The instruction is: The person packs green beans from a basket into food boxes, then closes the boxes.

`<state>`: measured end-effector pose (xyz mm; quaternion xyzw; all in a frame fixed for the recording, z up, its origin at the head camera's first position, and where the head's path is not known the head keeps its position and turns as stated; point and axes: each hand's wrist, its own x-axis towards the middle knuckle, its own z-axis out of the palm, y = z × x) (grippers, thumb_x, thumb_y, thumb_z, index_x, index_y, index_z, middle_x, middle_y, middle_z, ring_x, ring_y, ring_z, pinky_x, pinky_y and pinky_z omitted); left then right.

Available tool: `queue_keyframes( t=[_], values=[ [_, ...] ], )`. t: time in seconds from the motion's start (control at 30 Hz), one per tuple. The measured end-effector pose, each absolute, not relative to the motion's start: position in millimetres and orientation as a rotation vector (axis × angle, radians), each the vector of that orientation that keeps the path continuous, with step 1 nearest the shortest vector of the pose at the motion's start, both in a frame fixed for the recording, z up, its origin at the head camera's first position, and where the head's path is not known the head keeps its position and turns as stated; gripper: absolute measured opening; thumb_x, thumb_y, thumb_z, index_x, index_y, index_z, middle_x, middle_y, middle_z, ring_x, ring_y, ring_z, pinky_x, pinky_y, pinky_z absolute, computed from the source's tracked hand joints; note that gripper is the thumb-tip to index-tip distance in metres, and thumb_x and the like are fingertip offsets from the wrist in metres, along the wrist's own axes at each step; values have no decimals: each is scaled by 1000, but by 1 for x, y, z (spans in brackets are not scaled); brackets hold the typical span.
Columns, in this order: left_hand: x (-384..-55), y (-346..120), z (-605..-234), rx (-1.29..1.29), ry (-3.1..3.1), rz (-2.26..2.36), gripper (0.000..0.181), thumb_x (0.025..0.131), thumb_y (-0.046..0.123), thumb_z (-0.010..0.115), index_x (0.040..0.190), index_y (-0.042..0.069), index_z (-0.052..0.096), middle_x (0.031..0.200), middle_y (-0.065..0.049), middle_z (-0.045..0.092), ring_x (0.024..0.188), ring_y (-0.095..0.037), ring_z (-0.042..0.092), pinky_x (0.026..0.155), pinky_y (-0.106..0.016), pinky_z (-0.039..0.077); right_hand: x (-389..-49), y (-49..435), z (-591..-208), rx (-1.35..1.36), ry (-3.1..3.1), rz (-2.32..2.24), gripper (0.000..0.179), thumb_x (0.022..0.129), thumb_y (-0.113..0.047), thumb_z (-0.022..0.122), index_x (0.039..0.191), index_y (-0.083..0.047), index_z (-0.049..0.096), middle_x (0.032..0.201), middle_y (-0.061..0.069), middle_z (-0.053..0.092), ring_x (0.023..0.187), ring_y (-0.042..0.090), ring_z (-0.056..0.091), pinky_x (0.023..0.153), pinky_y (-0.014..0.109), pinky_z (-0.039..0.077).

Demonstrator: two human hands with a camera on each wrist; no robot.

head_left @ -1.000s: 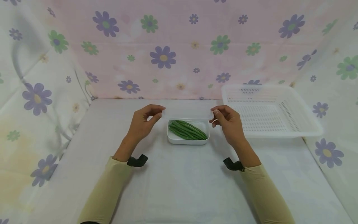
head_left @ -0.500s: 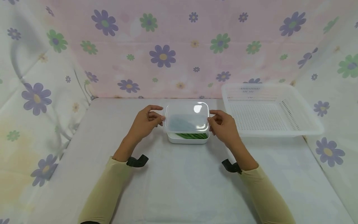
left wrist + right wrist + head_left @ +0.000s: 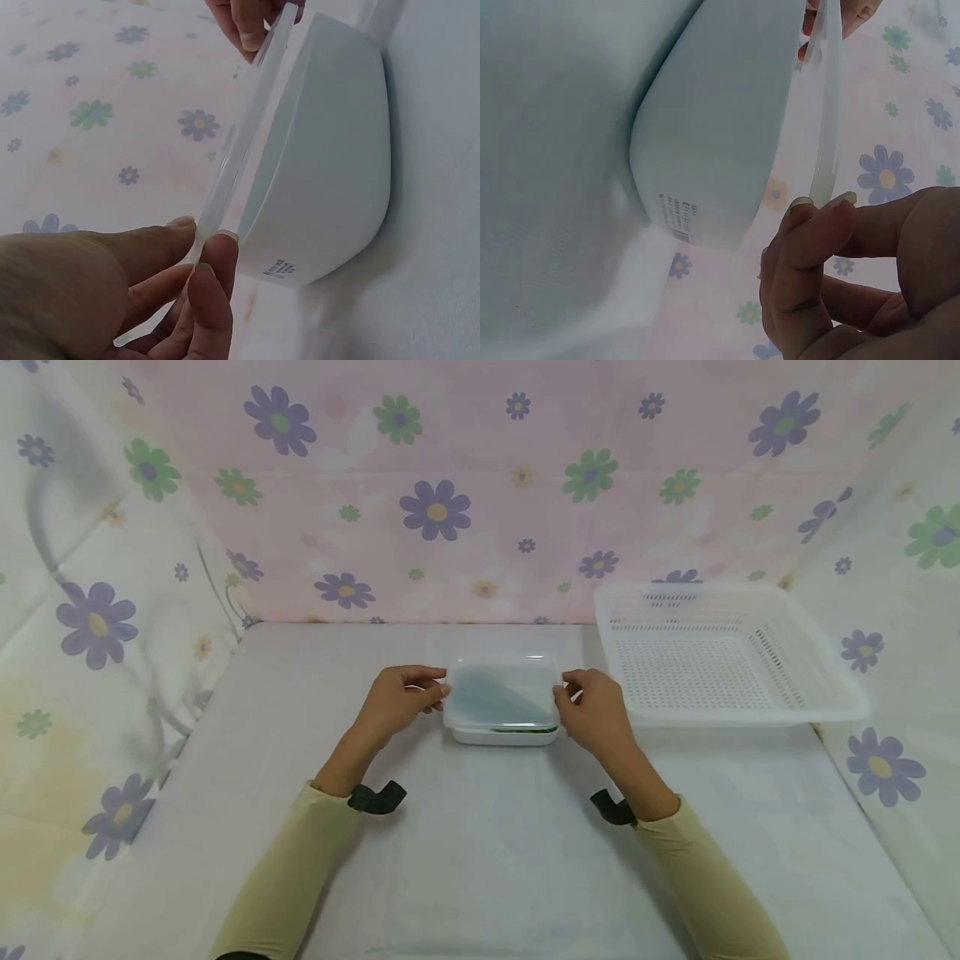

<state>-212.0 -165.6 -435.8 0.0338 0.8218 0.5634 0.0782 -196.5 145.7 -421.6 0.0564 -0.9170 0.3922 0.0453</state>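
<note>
A clear plastic lid spans the space between both hands, over a white food container on the table. Green beans lie in the container, blurred through the lid; a thin green strip shows under its front edge. My left hand pinches the lid's left end between thumb and fingers, and my right hand pinches the right end. In the left wrist view a gap separates the lid from the container's rim. The right wrist view also shows the lid apart from the container, which has small print on its side.
A large white perforated plastic basket stands at the right, beyond my right hand. White cloth covers the table. Flowered fabric hangs at the back and along both sides.
Both hands have brought the lid down and toward me. It was tilted up behind the container, then came over it, and now lies nearly level, covering the beans.
</note>
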Motion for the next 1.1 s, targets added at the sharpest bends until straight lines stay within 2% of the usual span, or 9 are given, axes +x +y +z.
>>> queue_keyframes(
  t=[0.1,0.2,0.37,0.57,0.87,0.97,1.1],
  values=[
    [-213,-164,-438,89,2477,1656,39,100,22,78,135,6,72,109,-10,78,94,-33,75,86,-54,60,-198,145,-425,171,-2840,1119,36,102,-15,66,128,10,69,103,18,70,84,28,66,67,37,58],
    [-213,-163,-440,87,2490,1637,39,99,22,78,134,5,72,108,-10,78,93,-31,76,84,-52,61,-199,145,-427,163,-2871,1096,37,102,-17,66,127,10,69,104,19,71,86,30,66,70,39,59],
    [-214,-161,-444,94,2499,1617,38,99,24,78,132,4,73,107,-12,77,91,-28,76,81,-46,61,-200,146,-428,152,-2904,1128,38,103,-17,66,127,12,69,105,20,71,76,26,68,61,34,58],
    [-214,-162,-443,91,2494,1608,39,100,25,78,132,4,73,108,-13,77,93,-31,76,82,-47,60,-200,146,-429,145,-2925,1166,38,102,-17,66,126,12,69,106,22,71,59,17,66,55,31,56],
    [-214,-162,-444,66,2475,1587,41,99,24,78,134,5,71,106,-11,77,92,-33,75,82,-46,59,-202,147,-431,156,-2949,1142,39,103,-19,66,126,12,70,105,21,73,54,14,64,53,29,55],
    [-214,-162,-444,60,2467,1582,41,99,24,78,134,5,70,106,-10,76,92,-32,75,83,-46,60,-203,147,-432,149,-2953,1130,38,103,-19,66,126,11,70,105,20,73,59,17,65,54,30,55],
    [-215,-162,-446,59,2464,1577,41,99,24,78,134,5,69,108,-11,75,91,-30,76,82,-44,61,-204,147,-433,150,-2958,1078,38,103,-19,66,126,11,70,105,19,73,77,25,67,64,35,57]
  ],
)
